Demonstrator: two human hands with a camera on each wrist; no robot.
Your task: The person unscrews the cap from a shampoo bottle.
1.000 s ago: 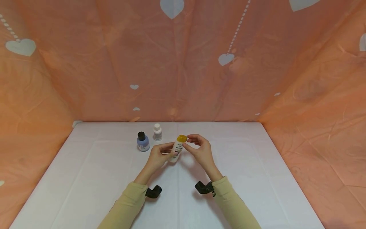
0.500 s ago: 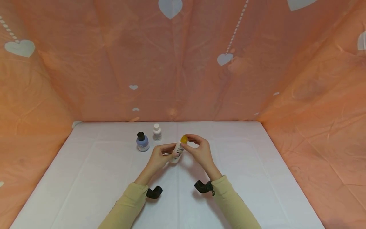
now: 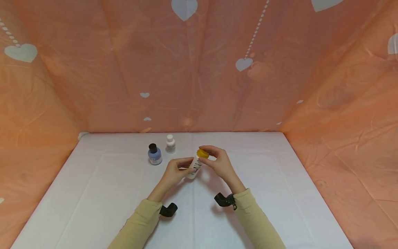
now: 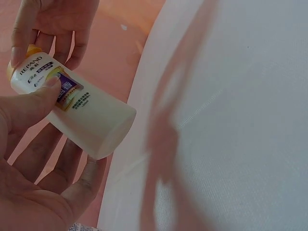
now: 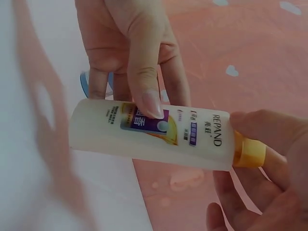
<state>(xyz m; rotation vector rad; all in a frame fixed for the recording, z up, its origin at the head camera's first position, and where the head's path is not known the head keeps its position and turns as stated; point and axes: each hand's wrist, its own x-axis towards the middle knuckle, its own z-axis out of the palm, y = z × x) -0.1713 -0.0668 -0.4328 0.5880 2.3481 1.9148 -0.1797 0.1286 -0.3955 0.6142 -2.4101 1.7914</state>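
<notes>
My left grip (image 3: 176, 172) is closed on the white REPAND bottle (image 5: 202, 144), thumb pressed across its printed front and fingers behind it, with space between my palm and the plastic. My right grip (image 3: 220, 161) pinches the yellow cap (image 5: 251, 152) between thumb and fingers, the thumb also close against the bottle's shoulder. I can't tell whether the cap is loose or seated.

The weak point, I'd say, is my left hold: if I twist the cap hard, the smooth body could spin or slide, because only thumb and fingers brace it. Squeezing the wall too firmly might push out whatever is inside should the cap come free, and the tilt could help it dribble. A small cap in a light pinch could also be dropped.

The bottle lies slantwise between my two grips, cap end up and toward my right, base out past my left fingers and seemingly clear of the table (image 3: 248, 207). Beyond my left grip stand the blue bottle with a black cap (image 3: 154, 157) and the small white bottle (image 3: 170, 146), both upright and apart from my fingers, so a careless sweep that way might topple them.
</notes>
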